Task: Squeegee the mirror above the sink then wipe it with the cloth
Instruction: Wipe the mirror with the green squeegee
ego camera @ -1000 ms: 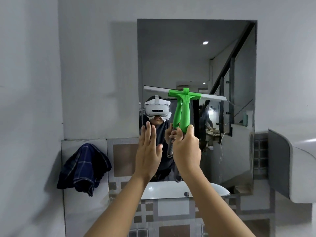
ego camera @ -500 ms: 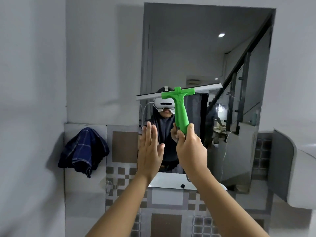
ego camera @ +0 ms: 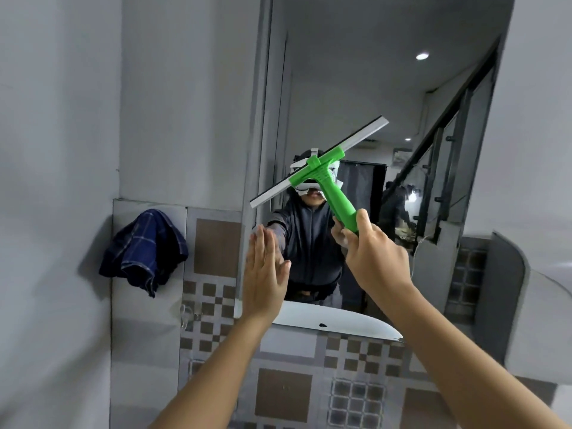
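Observation:
The mirror (ego camera: 371, 88) hangs on the grey wall, its lower left part in front of me. My right hand (ego camera: 374, 258) grips the handle of a green squeegee (ego camera: 328, 184), whose grey blade slants up to the right across the glass. My left hand (ego camera: 263, 274) is flat, fingers together and pointing up, at the mirror's lower left edge. A dark blue checked cloth (ego camera: 144, 252) hangs on the wall to the left of the mirror. The sink is out of sight except as a white reflection low in the glass.
Grey and brown patterned tiles (ego camera: 284, 394) cover the wall below the mirror. A white curved fixture (ego camera: 532, 311) juts out at the right. A plain grey wall (ego camera: 55, 150) closes the left side. A small metal hook (ego camera: 185, 314) sits under the cloth.
The squeegee blade has tilted from near level to a steep slant, right end up, and moved right. My view has come closer to the mirror. The left hand stays flat on the glass.

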`<move>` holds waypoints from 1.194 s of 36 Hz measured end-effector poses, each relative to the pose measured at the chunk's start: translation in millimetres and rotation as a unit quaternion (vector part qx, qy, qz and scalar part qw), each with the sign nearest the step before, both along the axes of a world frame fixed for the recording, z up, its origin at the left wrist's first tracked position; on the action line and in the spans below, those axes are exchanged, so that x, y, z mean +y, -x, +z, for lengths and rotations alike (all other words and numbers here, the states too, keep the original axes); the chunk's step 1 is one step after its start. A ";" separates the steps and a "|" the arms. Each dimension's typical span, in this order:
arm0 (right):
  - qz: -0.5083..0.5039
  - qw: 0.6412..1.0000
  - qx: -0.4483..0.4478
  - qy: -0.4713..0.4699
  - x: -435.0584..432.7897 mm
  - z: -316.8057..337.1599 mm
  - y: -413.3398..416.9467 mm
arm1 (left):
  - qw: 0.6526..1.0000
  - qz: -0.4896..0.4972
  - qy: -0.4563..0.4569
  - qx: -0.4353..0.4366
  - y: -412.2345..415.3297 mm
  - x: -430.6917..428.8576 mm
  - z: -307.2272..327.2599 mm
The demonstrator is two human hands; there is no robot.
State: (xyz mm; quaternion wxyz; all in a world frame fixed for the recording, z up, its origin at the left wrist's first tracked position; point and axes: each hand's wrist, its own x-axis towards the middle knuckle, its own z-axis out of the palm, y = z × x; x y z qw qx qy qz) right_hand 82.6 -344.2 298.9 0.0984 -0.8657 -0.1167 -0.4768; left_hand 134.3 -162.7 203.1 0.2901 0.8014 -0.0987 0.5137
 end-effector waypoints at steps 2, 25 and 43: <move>-0.001 1.000 -0.004 0.015 -10.3 2.8 -0.8 | 1.000 0.007 -0.002 0.001 1.0 -3.9 -3.8; -0.022 0.994 -0.030 0.098 -84.6 19.5 16.3 | 0.999 0.039 -0.011 0.024 3.2 -8.5 -2.9; -0.083 0.994 -0.001 0.068 -121.1 -10.9 17.0 | 0.999 0.023 0.003 0.022 3.8 -10.2 -2.8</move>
